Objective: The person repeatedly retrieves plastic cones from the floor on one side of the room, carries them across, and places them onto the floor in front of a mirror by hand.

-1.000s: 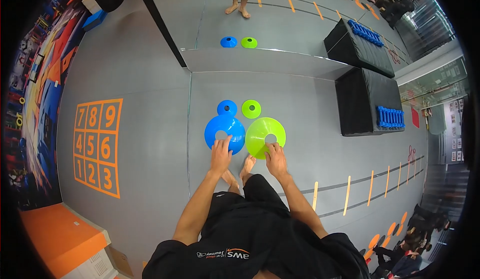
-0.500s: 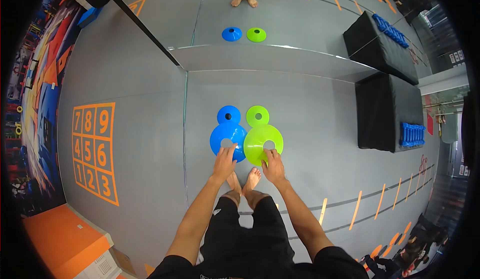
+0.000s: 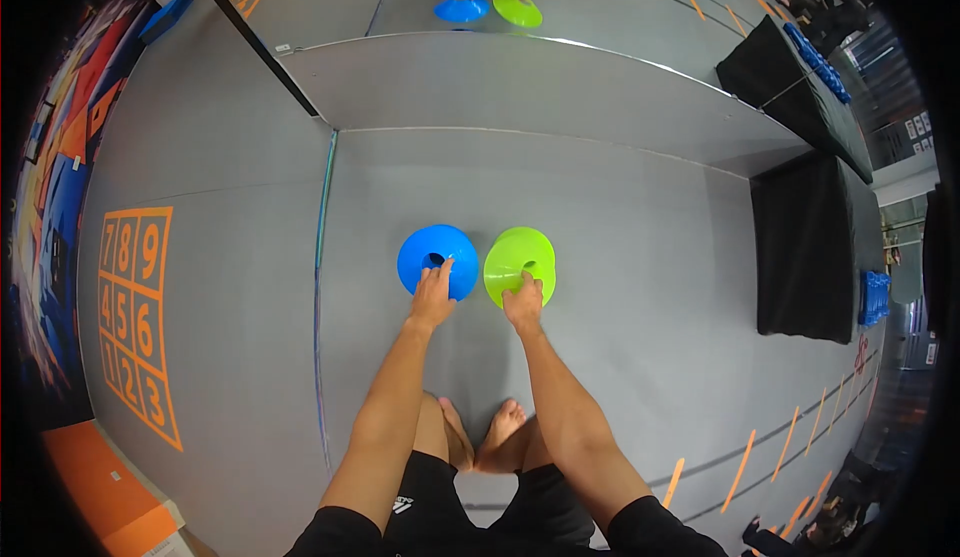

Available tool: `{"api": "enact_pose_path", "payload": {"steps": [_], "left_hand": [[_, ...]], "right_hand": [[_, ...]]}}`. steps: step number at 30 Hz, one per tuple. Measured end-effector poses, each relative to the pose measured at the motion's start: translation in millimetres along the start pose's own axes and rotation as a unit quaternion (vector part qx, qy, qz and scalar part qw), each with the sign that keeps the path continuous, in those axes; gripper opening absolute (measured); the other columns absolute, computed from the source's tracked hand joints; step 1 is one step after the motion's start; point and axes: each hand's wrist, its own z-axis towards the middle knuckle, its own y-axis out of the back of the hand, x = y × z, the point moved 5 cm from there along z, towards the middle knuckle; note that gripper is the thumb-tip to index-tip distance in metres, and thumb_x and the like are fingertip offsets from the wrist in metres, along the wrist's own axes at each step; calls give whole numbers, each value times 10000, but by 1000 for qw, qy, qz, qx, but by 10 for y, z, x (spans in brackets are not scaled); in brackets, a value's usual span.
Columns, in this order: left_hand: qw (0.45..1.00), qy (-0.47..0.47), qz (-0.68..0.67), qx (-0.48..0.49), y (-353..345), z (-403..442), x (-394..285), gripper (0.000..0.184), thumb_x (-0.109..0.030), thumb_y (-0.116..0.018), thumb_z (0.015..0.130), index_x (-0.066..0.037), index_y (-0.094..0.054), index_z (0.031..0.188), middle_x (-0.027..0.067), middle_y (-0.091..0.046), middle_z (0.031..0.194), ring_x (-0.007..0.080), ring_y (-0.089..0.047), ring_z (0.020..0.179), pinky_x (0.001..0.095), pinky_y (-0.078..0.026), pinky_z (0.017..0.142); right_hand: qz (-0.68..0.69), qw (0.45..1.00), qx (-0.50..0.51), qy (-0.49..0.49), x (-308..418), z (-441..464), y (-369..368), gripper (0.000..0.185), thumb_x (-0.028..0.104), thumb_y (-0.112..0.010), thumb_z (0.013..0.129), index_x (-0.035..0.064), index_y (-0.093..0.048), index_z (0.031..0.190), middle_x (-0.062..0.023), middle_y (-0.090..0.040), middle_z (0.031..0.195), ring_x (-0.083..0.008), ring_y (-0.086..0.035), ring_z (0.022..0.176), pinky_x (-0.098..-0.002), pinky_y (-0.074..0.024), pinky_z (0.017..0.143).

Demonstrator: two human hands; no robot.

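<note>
A blue disc cone (image 3: 420,247) with a hole in its middle is at the centre left, and my left hand (image 3: 433,295) grips it at the hole's near edge. Right beside it, my right hand (image 3: 524,302) pinches a green disc cone (image 3: 505,264) by its hole. The rim of a second green cone (image 3: 540,238) shows beneath the held one, slightly offset. Any blue cone below the held blue one is hidden. The mirror shows both hands holding a blue and a green disc low over the floor.
A mirror's lower frame (image 3: 560,87) crosses the floor ahead. At the right stands a black box (image 3: 805,247) with blue dumbbells (image 3: 874,298). An orange number grid (image 3: 138,322) marks the floor at left. An orange box (image 3: 105,487) sits lower left; people appear at lower right.
Both hands have lowered the discs over the smaller-looking blue and green cones on the floor. My body has bent down, and the view has moved closer to the floor.
</note>
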Motion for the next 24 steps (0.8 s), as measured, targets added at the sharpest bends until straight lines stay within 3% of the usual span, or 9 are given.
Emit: {"api": "enact_pose_path", "payload": {"steps": [3, 7, 10, 11, 14, 17, 20, 24], "left_hand": [[999, 25, 1, 27, -299, 350, 332, 960, -15, -835, 693, -85, -349, 1518, 211, -586, 1305, 415, -494, 1265, 480, -456, 1068], [985, 118, -14, 124, -529, 704, 564, 1060, -74, -884, 654, -93, -312, 1545, 224, -556, 1385, 410, -478, 1324, 480, -436, 1109], [976, 120, -51, 173, -531, 851, 608, 1152, -144, -908, 640, -111, -250, 1585, 233, -467, 1502, 399, -428, 1408, 463, -378, 1173], [973, 118, -65, 188, -533, 883, 604, 1154, -154, -906, 645, -105, -241, 1588, 233, -450, 1518, 390, -417, 1421, 462, -372, 1177], [965, 106, -75, 228, -594, 913, 616, 1159, -177, -896, 656, -80, -221, 1593, 228, -392, 1566, 366, -381, 1456, 458, -358, 1189], [962, 94, -37, 255, -689, 893, 673, 1144, -186, -876, 673, -56, -210, 1594, 216, -354, 1595, 352, -356, 1475, 452, -350, 1198], [955, 123, -29, 268, -692, 874, 733, 1102, -179, -846, 711, -64, -204, 1600, 206, -370, 1591, 348, -356, 1475, 440, -341, 1199], [962, 133, -47, 235, -602, 873, 752, 1039, -170, -804, 731, -66, -232, 1592, 196, -373, 1587, 345, -357, 1473, 438, -332, 1206]], "right_hand": [[9, 1000, 2, -23, -254, 393, -363, 638, 180, -722, 791, -14, -539, 1371, -276, -559, 1302, -425, -539, 1244, -456, -467, 1064], [-53, 995, 62, -59, -446, 966, -691, 662, 264, -730, 786, -58, -550, 1335, -280, -615, 1273, -421, -595, 1189, -461, -518, 999], [2, 985, 109, -133, -470, 1211, -756, 621, 284, -733, 808, -59, -571, 1300, -262, -609, 1291, -383, -621, 1149, -472, -539, 952], [8, 982, 131, -137, -475, 1274, -773, 640, 302, -725, 846, -35, -525, 1351, -220, -584, 1317, -333, -612, 1137, -474, -549, 914], [85, 959, 209, -170, -351, 1164, -630, 675, 298, -708, 880, 4, -440, 1426, -183, -535, 1355, -316, -584, 1158, -475, -545, 925], [71, 951, 236, -186, -413, 1116, -645, 743, 286, -702, 881, 0, -388, 1490, -185, -445, 1518, -343, -531, 1301, -456, -561, 931], [70, 951, 250, -167, -453, 1105, -665, 660, 271, -688, 904, 40, -399, 1450, -158, -498, 1363, -310, -545, 1189, -457, -535, 957], [98, 951, 244, -162, -384, 1061, -630, 728, 262, -680, 903, 65, -349, 1519, -159, -490, 1396, -313, -528, 1242, -465, -528, 975]]}}
